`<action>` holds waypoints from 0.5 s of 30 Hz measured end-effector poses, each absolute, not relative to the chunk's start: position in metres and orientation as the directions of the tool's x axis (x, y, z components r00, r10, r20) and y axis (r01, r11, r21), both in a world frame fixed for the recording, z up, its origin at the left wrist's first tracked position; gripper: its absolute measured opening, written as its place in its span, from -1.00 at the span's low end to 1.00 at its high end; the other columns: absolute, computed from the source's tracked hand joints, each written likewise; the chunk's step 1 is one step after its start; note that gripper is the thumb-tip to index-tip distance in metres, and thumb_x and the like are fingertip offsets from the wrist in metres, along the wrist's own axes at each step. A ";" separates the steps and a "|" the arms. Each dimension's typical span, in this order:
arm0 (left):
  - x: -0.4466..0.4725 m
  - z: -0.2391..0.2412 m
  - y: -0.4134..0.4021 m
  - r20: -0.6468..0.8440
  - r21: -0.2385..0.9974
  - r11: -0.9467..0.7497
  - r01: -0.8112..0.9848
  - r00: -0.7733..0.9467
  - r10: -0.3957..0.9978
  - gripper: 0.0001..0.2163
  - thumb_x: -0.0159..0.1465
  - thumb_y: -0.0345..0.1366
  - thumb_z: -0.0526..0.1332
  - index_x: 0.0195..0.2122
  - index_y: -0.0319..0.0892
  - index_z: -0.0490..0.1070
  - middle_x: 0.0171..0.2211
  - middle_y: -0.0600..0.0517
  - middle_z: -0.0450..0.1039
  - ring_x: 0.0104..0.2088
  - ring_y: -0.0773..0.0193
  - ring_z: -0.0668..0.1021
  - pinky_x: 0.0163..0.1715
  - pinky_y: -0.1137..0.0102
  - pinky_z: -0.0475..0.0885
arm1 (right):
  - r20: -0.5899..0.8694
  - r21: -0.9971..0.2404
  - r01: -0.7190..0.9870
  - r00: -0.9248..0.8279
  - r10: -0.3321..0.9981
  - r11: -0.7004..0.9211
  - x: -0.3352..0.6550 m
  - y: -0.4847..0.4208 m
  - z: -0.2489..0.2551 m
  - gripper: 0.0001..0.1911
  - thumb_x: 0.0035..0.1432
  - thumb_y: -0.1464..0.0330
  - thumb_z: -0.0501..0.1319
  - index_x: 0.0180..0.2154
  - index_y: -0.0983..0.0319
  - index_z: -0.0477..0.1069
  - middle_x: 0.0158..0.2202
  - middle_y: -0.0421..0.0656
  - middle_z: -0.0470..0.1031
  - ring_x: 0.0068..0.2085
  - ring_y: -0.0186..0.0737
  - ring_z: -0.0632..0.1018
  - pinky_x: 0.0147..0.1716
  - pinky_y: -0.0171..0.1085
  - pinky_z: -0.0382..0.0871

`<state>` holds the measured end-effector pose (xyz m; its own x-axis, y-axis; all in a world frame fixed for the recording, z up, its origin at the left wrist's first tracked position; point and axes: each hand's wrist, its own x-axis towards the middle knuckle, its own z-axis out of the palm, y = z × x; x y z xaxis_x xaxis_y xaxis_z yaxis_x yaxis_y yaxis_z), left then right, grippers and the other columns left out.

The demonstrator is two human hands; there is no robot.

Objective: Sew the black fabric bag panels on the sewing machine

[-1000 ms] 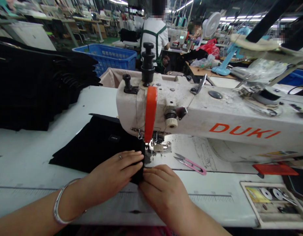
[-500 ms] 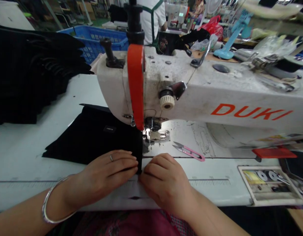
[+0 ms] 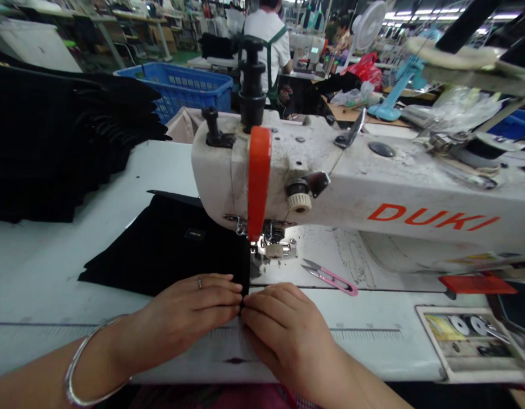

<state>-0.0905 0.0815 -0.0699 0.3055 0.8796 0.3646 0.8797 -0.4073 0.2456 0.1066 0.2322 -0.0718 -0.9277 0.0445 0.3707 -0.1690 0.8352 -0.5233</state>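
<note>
From where I stand, the black cloth piece [image 3: 160, 244] lies left of centre on the pale sewing table [image 3: 356, 360], its right edge running up to the presser foot [image 3: 273, 250] of the DUKI sewing machine [image 3: 351, 176]. A small dark label [image 3: 194, 234] sits on it. The left hand [image 3: 181, 312], lower centre-left, rests over the near edge, fingers nearly straight and close together. The right hand [image 3: 290, 329], lower centre, has its fingers bent, tips at the cloth's near right corner. (Both thumbs are hidden from me, so I cannot tell whether either hand pinches the fabric.) Pink-handled snips [image 3: 332, 279] lie right of the presser foot. A dark cloth pile [image 3: 53, 147] fills the upper left, just beside a blue basket [image 3: 194, 88].
</note>
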 end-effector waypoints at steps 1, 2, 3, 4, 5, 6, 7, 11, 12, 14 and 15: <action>-0.092 -0.071 0.083 0.367 0.244 -0.413 0.877 0.311 0.877 -0.72 0.44 -0.53 0.04 0.06 -0.19 0.43 0.02 0.04 0.58 0.15 0.36 0.51 0.34 0.37 0.29 | 0.379 -0.511 -0.177 -0.925 0.035 0.841 0.106 0.233 -0.072 -0.93 0.36 0.47 0.20 -0.15 0.25 0.46 -0.12 -0.14 0.59 -0.11 -0.17 0.54 -0.08 -0.16 0.38; -0.094 -0.073 0.084 0.369 0.247 -0.419 0.874 0.315 0.874 -0.73 0.46 -0.52 0.03 0.07 -0.19 0.43 0.02 0.04 0.57 0.16 0.36 0.50 0.35 0.36 0.28 | 0.387 -0.498 -0.180 -0.921 0.032 0.848 0.104 0.234 -0.071 -0.93 0.35 0.47 0.21 -0.15 0.25 0.46 -0.12 -0.14 0.59 -0.12 -0.17 0.54 -0.09 -0.16 0.38; -0.097 -0.074 0.086 0.371 0.252 -0.424 0.870 0.318 0.872 -0.73 0.47 -0.51 0.02 0.07 -0.20 0.42 0.03 0.03 0.57 0.17 0.36 0.49 0.35 0.36 0.27 | 0.392 -0.487 -0.176 -0.919 0.034 0.856 0.102 0.235 -0.071 -0.93 0.35 0.46 0.22 -0.14 0.26 0.46 -0.12 -0.14 0.59 -0.12 -0.17 0.54 -0.10 -0.16 0.39; -0.099 -0.075 0.088 0.373 0.254 -0.431 0.866 0.323 0.870 -0.73 0.47 -0.50 0.00 0.07 -0.20 0.42 0.03 0.02 0.57 0.17 0.35 0.49 0.35 0.34 0.27 | 0.392 -0.476 -0.168 -0.919 0.037 0.863 0.100 0.236 -0.070 -0.93 0.34 0.46 0.23 -0.15 0.26 0.46 -0.12 -0.13 0.59 -0.13 -0.16 0.54 -0.11 -0.15 0.39; -0.102 -0.076 0.091 0.378 0.255 -0.434 0.864 0.324 0.867 -0.73 0.47 -0.51 0.00 0.07 -0.20 0.41 0.03 0.02 0.57 0.17 0.34 0.50 0.35 0.33 0.27 | 0.389 -0.464 -0.158 -0.920 0.040 0.871 0.098 0.238 -0.069 -0.94 0.34 0.45 0.23 -0.15 0.26 0.47 -0.13 -0.12 0.60 -0.13 -0.15 0.54 -0.12 -0.14 0.40; -0.104 -0.077 0.094 0.382 0.254 -0.431 0.866 0.320 0.867 -0.72 0.46 -0.51 0.01 0.07 -0.20 0.42 0.04 0.02 0.57 0.16 0.34 0.50 0.35 0.33 0.28 | 0.383 -0.453 -0.149 -0.923 0.042 0.879 0.095 0.240 -0.068 -0.93 0.34 0.44 0.23 -0.15 0.25 0.48 -0.14 -0.12 0.60 -0.14 -0.14 0.54 -0.13 -0.14 0.40; -0.107 -0.078 0.097 0.383 0.248 -0.427 0.870 0.317 0.868 -0.72 0.45 -0.52 0.02 0.06 -0.18 0.42 0.04 0.03 0.57 0.15 0.34 0.51 0.34 0.33 0.29 | 0.375 -0.442 -0.138 -0.926 0.042 0.886 0.093 0.242 -0.066 -0.91 0.35 0.44 0.22 -0.13 0.25 0.49 -0.16 -0.12 0.60 -0.14 -0.13 0.54 -0.14 -0.13 0.41; -0.117 -0.081 0.108 0.359 0.199 -0.381 0.903 0.294 0.886 -0.64 0.41 -0.59 0.00 0.05 -0.13 0.46 0.04 0.08 0.58 0.13 0.32 0.54 0.30 0.34 0.33 | 0.347 -0.392 -0.113 -0.937 0.033 0.913 0.083 0.252 -0.062 -0.82 0.34 0.41 0.23 -0.04 0.23 0.50 -0.17 -0.10 0.59 -0.15 -0.11 0.53 -0.15 -0.12 0.42; -0.120 -0.082 0.111 0.349 0.186 -0.373 0.909 0.294 0.890 -0.63 0.40 -0.60 -0.01 0.05 -0.13 0.47 0.04 0.07 0.58 0.12 0.31 0.55 0.29 0.33 0.34 | 0.340 -0.384 -0.106 -0.940 0.034 0.917 0.080 0.255 -0.062 -0.80 0.33 0.40 0.24 -0.03 0.23 0.50 -0.16 -0.09 0.59 -0.14 -0.10 0.53 -0.14 -0.11 0.42; -0.126 -0.083 0.118 0.340 0.171 -0.370 0.913 0.298 0.892 -0.64 0.39 -0.60 0.00 0.03 -0.15 0.48 0.03 0.04 0.58 0.11 0.28 0.56 0.28 0.31 0.36 | 0.325 -0.367 -0.082 -0.944 0.045 0.927 0.076 0.260 -0.064 -0.78 0.31 0.40 0.25 -0.02 0.23 0.51 -0.14 -0.08 0.58 -0.13 -0.06 0.52 -0.13 -0.09 0.42; -0.128 -0.084 0.121 0.342 0.169 -0.374 0.912 0.302 0.890 -0.65 0.39 -0.60 0.01 0.01 -0.17 0.49 0.02 0.02 0.59 0.10 0.27 0.56 0.27 0.32 0.37 | 0.318 -0.360 -0.065 -0.946 0.057 0.931 0.075 0.262 -0.065 -0.78 0.30 0.40 0.25 -0.02 0.23 0.51 -0.14 -0.07 0.58 -0.13 -0.05 0.52 -0.13 -0.08 0.42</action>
